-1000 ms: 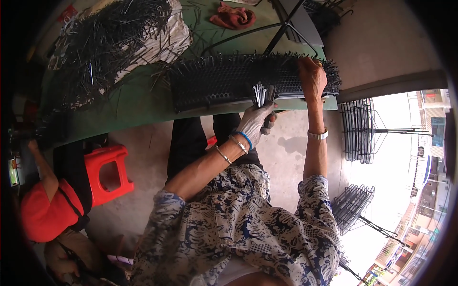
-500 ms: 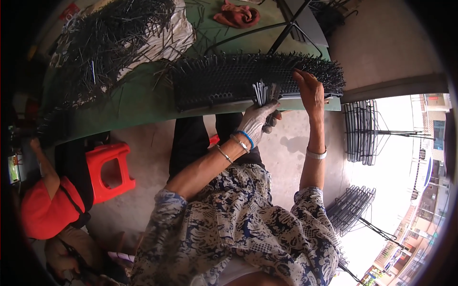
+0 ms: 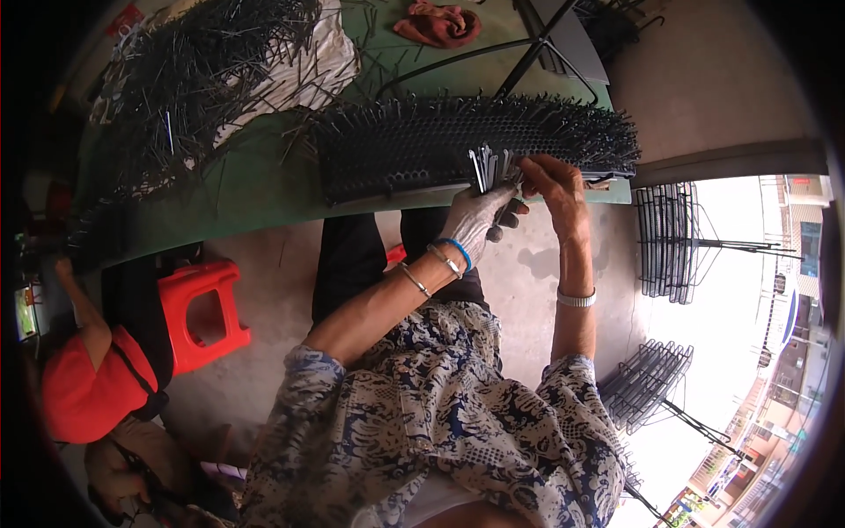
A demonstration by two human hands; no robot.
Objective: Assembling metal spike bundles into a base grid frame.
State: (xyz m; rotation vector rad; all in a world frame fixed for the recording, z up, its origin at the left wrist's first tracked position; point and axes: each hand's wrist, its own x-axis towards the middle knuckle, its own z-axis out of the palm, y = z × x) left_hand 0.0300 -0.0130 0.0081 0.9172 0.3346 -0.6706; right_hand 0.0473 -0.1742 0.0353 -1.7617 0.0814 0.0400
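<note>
Long black block full of small round holes (image 3: 396, 157): on the green table (image 3: 220, 209).
Bunch of thin, shiny grey sticks (image 3: 482, 169): by the middle of the block's near side.
Left hand, pale glove (image 3: 478, 216): fingers clamped around the bunch.
Right hand, bare (image 3: 561, 191): fingertips close together at the bunch; cannot tell if they pinch one.
Good way: probably hold snug, fan the tips, take just one.

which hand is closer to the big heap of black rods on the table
Left. In the picture, the gloved left hand, holding thin rods, is below and to the right of the heap; the bare right hand is farther right, beside those rods.
</note>
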